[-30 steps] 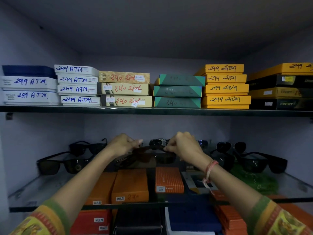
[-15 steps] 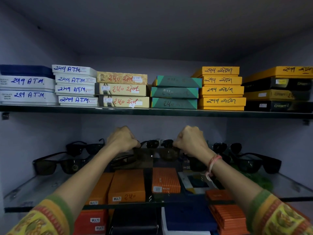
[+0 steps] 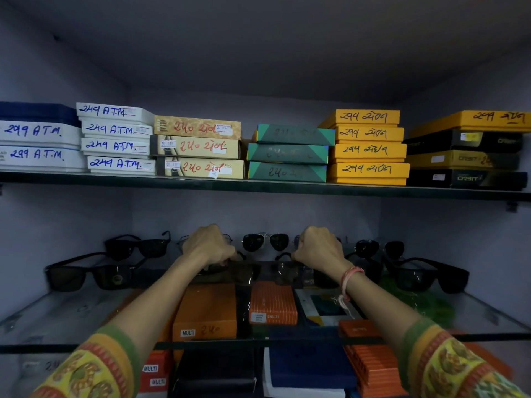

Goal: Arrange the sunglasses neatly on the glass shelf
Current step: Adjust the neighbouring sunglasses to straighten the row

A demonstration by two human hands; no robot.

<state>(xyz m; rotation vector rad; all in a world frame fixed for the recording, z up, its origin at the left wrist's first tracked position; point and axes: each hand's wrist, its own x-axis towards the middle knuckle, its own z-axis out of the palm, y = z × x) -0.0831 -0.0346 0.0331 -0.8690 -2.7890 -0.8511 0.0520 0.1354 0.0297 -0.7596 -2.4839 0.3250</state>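
Both fists close on one dark-lensed, black-framed pair of sunglasses [image 3: 260, 272]: the left hand [image 3: 209, 246] at its nine o'clock end, the right hand [image 3: 319, 248] at three o'clock, equally near. Its long axis runs left to right, parallel to the clear glass shelf [image 3: 71, 311] edge, hovering mid-shelf; a silver-framed aviator pair [image 3: 265, 241] sits at twelve o'clock behind. Setting it down level looks next.

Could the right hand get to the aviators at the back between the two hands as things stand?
Probably yes, once free. The aviators sit just left of the right hand with open space between, but that hand and the left hand are gripping dark sunglasses.
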